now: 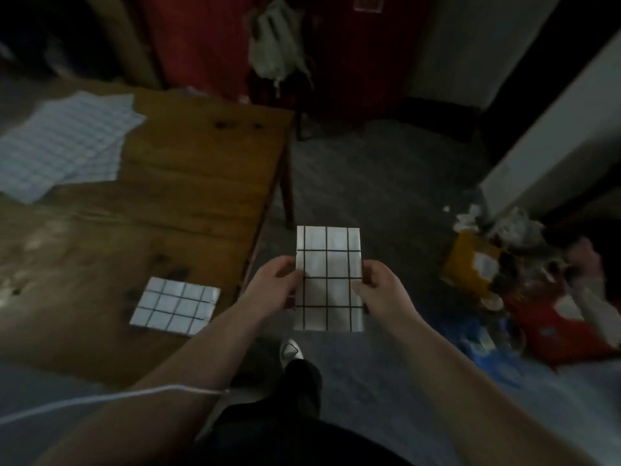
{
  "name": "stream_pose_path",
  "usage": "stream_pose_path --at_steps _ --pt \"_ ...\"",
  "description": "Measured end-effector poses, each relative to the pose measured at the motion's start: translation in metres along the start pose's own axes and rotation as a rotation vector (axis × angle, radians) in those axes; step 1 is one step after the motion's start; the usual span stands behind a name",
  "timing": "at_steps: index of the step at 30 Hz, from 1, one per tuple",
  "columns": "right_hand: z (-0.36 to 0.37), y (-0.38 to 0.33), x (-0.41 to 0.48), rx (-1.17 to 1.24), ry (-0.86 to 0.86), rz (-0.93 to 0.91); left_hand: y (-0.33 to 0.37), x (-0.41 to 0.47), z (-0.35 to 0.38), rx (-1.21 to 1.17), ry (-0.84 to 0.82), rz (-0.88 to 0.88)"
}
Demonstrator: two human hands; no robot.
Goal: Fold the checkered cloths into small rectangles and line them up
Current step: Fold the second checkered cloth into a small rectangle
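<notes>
I hold a folded white cloth with a dark grid [327, 264] upright in the air, off the right side of the wooden table [188, 210]. My left hand [274, 285] pinches its left edge and my right hand [381, 290] pinches its right edge. One folded checkered rectangle [176, 306] lies flat near the table's front right corner. Several unfolded checkered cloths [67, 142] lie spread in a pile at the table's far left.
A heap of bags, paper and boxes [524, 280] covers the floor on the right beside a white wall. A red cabinet with a pale bag [279, 45] hanging on it stands behind the table. My leg and white shoe [292, 349] show below the cloth.
</notes>
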State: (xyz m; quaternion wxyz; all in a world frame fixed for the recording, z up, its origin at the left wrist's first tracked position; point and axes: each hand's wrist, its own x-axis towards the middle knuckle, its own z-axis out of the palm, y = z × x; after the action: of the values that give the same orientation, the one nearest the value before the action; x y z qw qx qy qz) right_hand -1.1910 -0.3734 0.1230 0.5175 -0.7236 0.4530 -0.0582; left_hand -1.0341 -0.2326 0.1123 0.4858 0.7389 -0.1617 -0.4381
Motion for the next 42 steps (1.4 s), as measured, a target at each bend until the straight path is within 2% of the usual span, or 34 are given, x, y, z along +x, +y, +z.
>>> stream_pose_path --at_steps 6,11,14,22,30,34,38,42 --pt "0.066 -0.072 0.099 -0.094 -0.251 -0.081 -0.007 0.052 -0.076 -0.312 0.223 -0.128" --pt "0.136 -0.104 0.171 -0.197 -0.403 -0.102 -0.023 0.092 -0.138 -0.448 0.348 -0.201" --pt "0.171 -0.113 0.202 -0.283 -0.479 -0.111 -0.041 0.106 -0.159 -0.429 0.421 -0.264" --pt "0.237 -0.128 0.281 -0.399 -0.65 -0.039 -0.066 0.145 -0.18 -0.595 0.61 -0.475" --pt "0.275 -0.15 0.344 -0.512 -0.871 -0.088 -0.058 0.187 -0.183 -0.795 0.834 -0.6" --pt "0.284 -0.165 0.366 -0.556 -1.0 -0.1 -0.047 0.202 -0.183 -0.892 0.93 -0.609" --pt "0.289 -0.172 0.379 -0.662 -1.106 -0.09 -0.038 0.203 -0.18 -0.96 0.927 -0.633" --pt "0.288 -0.181 0.383 -0.828 -1.134 -0.194 -0.04 0.202 -0.177 -0.933 0.957 -0.638"
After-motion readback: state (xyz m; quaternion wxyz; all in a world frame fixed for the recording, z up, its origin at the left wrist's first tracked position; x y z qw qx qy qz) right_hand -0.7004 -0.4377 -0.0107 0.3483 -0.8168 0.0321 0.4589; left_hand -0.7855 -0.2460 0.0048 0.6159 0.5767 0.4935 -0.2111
